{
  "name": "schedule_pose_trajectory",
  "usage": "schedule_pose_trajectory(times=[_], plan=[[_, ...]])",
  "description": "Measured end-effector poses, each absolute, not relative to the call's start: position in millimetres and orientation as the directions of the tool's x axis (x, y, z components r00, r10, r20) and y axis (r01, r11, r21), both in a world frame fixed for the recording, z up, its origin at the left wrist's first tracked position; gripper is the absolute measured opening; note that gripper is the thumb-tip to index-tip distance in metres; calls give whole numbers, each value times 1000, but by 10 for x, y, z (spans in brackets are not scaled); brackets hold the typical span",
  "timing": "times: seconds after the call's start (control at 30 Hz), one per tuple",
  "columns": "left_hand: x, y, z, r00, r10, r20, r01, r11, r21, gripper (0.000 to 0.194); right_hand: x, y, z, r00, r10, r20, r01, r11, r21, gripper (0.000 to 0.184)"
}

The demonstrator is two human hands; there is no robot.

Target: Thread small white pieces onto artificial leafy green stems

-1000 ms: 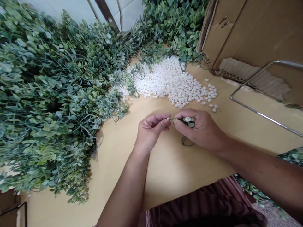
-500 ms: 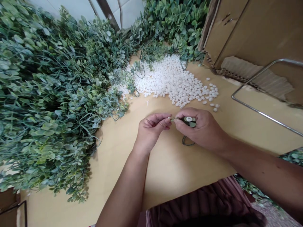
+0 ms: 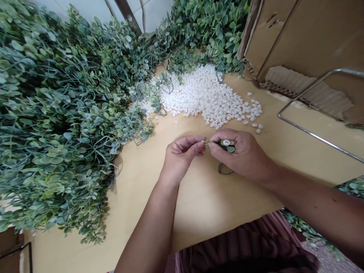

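Fingertips nearly meet above the yellowish tabletop point(image 3: 204, 204). My right hand point(image 3: 240, 149) is closed around an artificial leaf sprig point(image 3: 229, 149), whose green leaves and a white flower piece point(image 3: 226, 142) show between thumb and fingers. A dark stem loop point(image 3: 225, 169) hangs below that hand. My left hand point(image 3: 183, 153) pinches a small whitish tip at the sprig's end, facing the right fingertips; its exact shape is mostly hidden. Beyond both hands spreads a heap of small white flower pieces point(image 3: 201, 93).
Artificial greenery point(image 3: 71, 94) is piled high on the left, with more foliage point(image 3: 210, 26) at the back. A cardboard box point(image 3: 315, 41) stands at the back right, beside a bent metal wire frame point(image 3: 313, 135). A tiny white star-shaped piece point(image 3: 176, 123) lies before the heap.
Both hands keep almost the same place and grip. The whole view has shifted very slightly.
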State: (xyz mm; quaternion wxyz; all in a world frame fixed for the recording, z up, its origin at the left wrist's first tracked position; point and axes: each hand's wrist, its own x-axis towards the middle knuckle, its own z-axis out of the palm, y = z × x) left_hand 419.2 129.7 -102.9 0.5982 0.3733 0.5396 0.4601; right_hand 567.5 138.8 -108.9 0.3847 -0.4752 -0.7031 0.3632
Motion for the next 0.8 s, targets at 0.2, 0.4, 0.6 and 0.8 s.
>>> schedule_pose_trajectory(times=[0.2,0.4,0.6,0.8], plan=[[4186,1293,-1030,-2,955,-295,-142,292,946,16,5670,1392,-1082,-252,950,183,401,274,-874,14],[4190,1302,-1022,6,954,-299,-157,297,942,16,5677,1386,-1084,-256,950,181,385,271,-882,13],[4186,1309,-1015,12,951,-309,-175,306,936,16,5678,1382,-1088,-266,950,161,383,257,-887,14],[4193,1319,-1017,0,944,-330,-157,326,932,13,5674,1372,-1109,-299,944,141,401,259,-879,15]])
